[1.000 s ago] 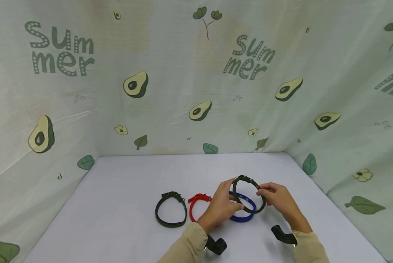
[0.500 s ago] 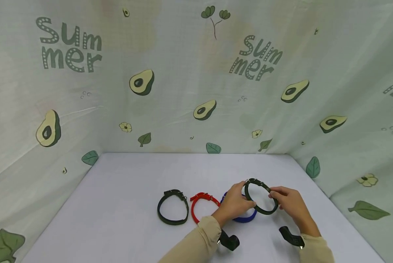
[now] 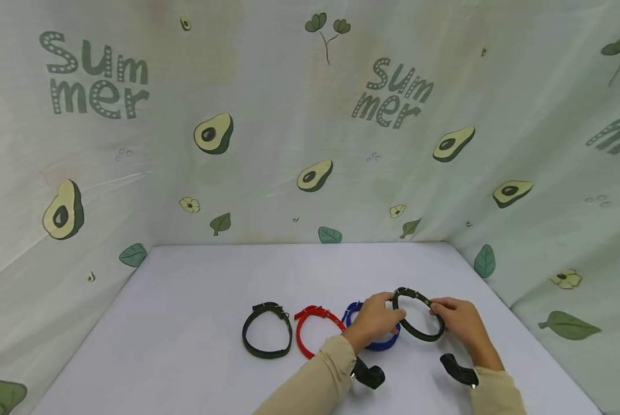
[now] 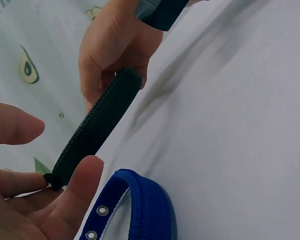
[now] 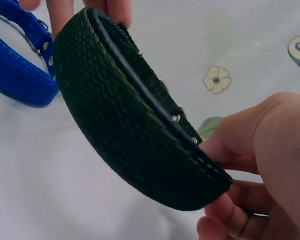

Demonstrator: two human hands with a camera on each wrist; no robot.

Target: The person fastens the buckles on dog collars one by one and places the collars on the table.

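Dark collar hung just above the table, bare cloth beyond; we pinched it between left hand and right hand, beside the blue collar.

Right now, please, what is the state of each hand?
Left hand: pinches the dark green collar at its left side.
Right hand: holds the same collar at its right side.
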